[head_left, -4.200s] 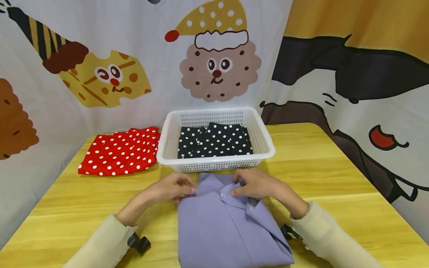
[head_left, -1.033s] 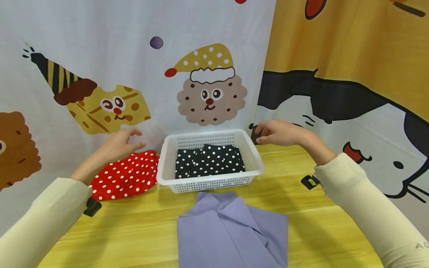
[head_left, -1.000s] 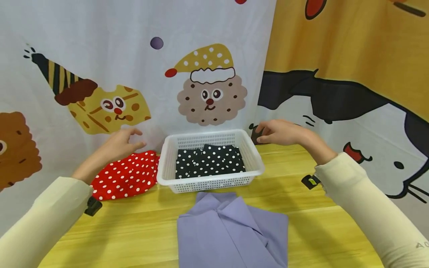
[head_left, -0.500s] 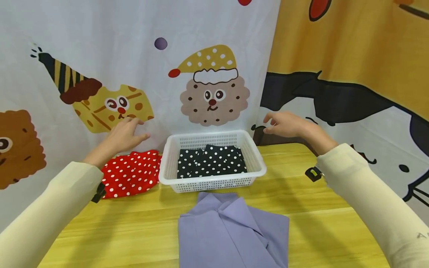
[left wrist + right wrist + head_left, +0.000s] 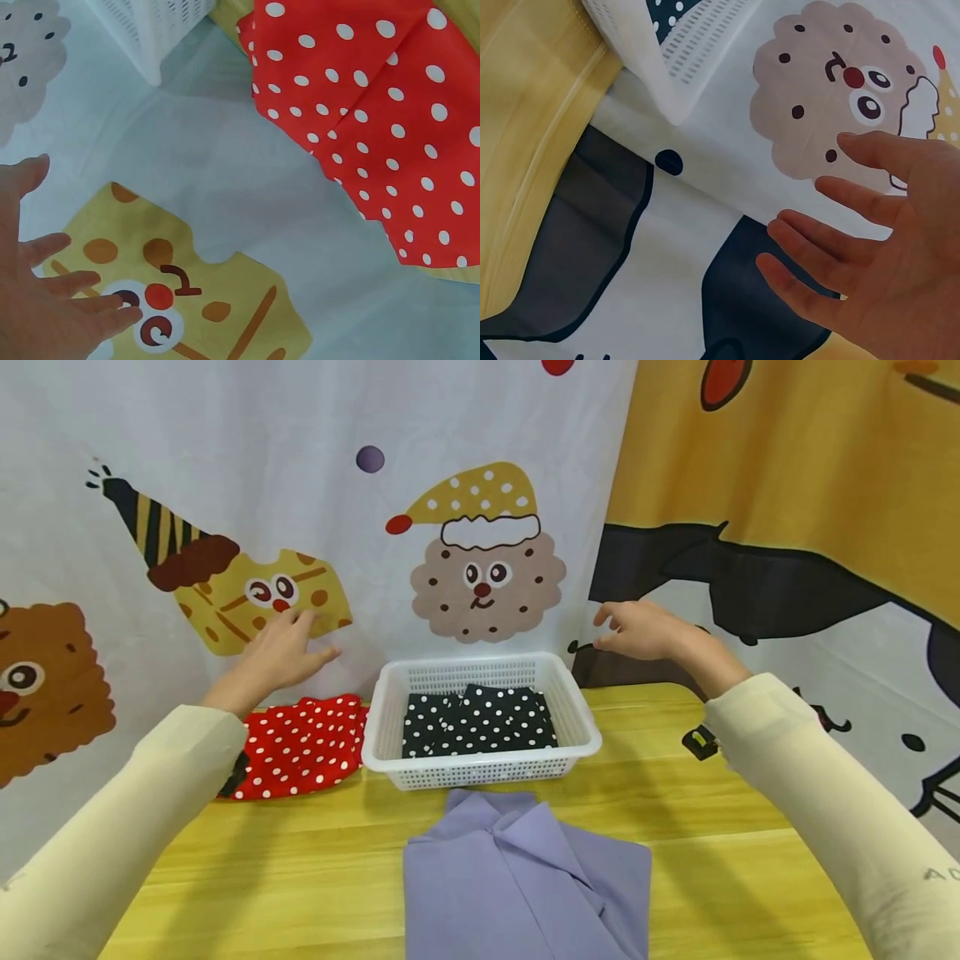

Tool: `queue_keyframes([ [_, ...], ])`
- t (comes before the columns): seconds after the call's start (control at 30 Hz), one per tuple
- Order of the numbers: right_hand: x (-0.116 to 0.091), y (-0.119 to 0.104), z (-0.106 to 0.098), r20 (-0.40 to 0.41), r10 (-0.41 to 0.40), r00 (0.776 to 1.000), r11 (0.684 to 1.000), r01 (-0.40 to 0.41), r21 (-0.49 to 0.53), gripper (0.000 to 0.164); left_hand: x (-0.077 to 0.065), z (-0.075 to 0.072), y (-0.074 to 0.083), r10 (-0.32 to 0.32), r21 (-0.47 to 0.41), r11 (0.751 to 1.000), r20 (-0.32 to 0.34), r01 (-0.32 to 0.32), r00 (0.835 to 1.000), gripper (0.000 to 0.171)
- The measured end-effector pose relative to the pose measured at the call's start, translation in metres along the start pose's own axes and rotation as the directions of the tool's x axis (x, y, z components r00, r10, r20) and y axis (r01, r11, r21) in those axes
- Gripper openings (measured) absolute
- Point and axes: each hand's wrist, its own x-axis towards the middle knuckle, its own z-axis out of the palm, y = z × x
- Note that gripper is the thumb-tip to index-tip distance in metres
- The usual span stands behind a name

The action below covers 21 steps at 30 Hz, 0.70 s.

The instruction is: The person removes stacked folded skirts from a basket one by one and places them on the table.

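My left hand is raised in the air above the folded red cloth with white dots, fingers spread and holding nothing. My right hand hovers beyond the right back corner of the white plastic basket, also with nothing in it; its relaxed, parted fingers show in the right wrist view. A folded black cloth with white dots lies inside the basket. In front of the basket, a folded lavender collared shirt lies on the table, its lower end cut off by the head view. Neither hand touches any cloth.
The yellow wood-grain table ends at a curtain printed with cartoon figures. The red cloth lies close against the basket's left side. Small black cameras are strapped at both wrists.
About four seconds ago both hands were at the shirt's collar; they have since let go and risen apart to either side. Over the last second the left hand has risen slightly; the shirt stays put.
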Motion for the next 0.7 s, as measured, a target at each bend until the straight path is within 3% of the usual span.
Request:
queue_keyframes([
  [0.4, 0.001, 0.006, 0.004, -0.009, 0.034, 0.999, 0.999, -0.034, -0.003, 0.048, 0.004, 0.001, -0.016, -0.001, 0.054, 0.999, -0.019, 0.002, 1.000, 0.083],
  [0.7, 0.009, 0.014, 0.008, -0.026, 0.092, 0.995, 0.995, -0.093, -0.046, 0.057, 0.006, 0.001, -0.016, 0.018, 0.126, 0.992, -0.007, -0.017, 1.000, 0.086],
])
